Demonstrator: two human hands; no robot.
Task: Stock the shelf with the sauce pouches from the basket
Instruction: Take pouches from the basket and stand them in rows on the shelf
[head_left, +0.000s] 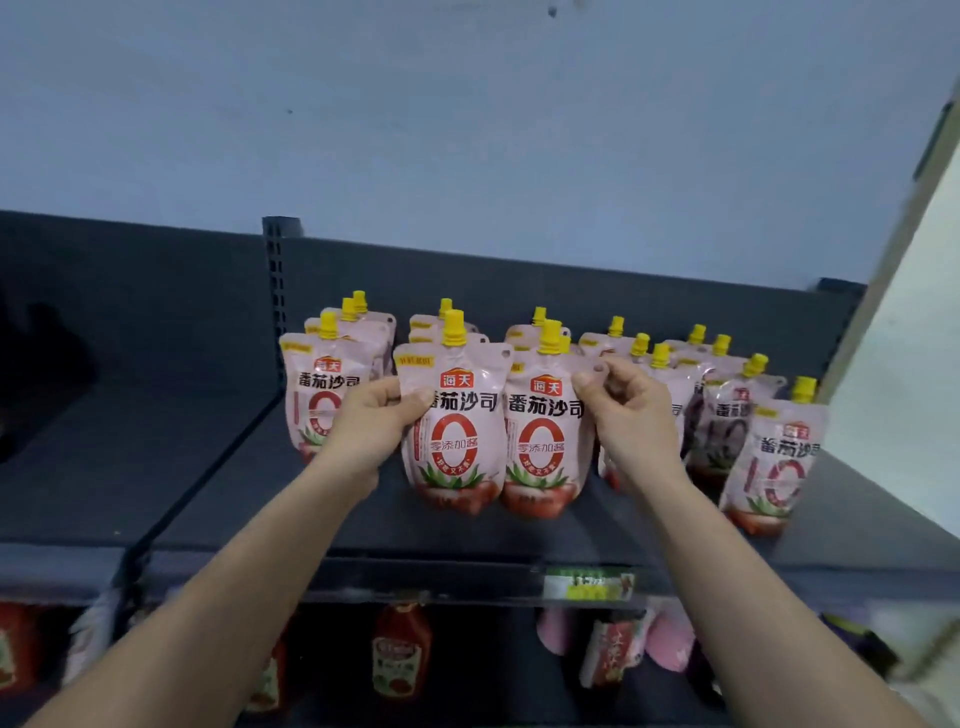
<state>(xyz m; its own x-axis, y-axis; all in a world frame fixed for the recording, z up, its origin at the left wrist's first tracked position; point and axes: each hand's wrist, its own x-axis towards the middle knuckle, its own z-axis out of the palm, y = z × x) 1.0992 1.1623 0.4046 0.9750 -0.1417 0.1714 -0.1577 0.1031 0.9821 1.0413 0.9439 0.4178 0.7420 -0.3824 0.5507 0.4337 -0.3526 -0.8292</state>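
Both hands are up at the top shelf (363, 530), w/ two sauce pouches standing side by side at the front of the middle rows. Our left hand (374, 421) holds the centre-left pouch (457, 441) by its left edge, approx. mid-height: thumb on the printed face, the rest tucked behind where we can't see them. Our right hand (623, 410) pinches the top right corner of the centre-right pouch (543, 447) betw. thumb and forefinger, w/ the remaining fingers (631, 384) curled in. The two pouches touch each other and sit w/ their bases on the shelf. The other pouches (727, 415) stand in rows behind and to either side, yellow caps up. The basket isn't in view. Handling, as we judge it: soft film full of sauce, so fairly heavy for the size, fat at the bottom and floppy at the top. It's glossy, prob. a bit slippery. They stand on the fat base but likely tip if a neighbour nudges them. Best hold is the side seams, the flat corners by the spout, or the cap (453, 332) itself. Squeezing the belly only deforms it.
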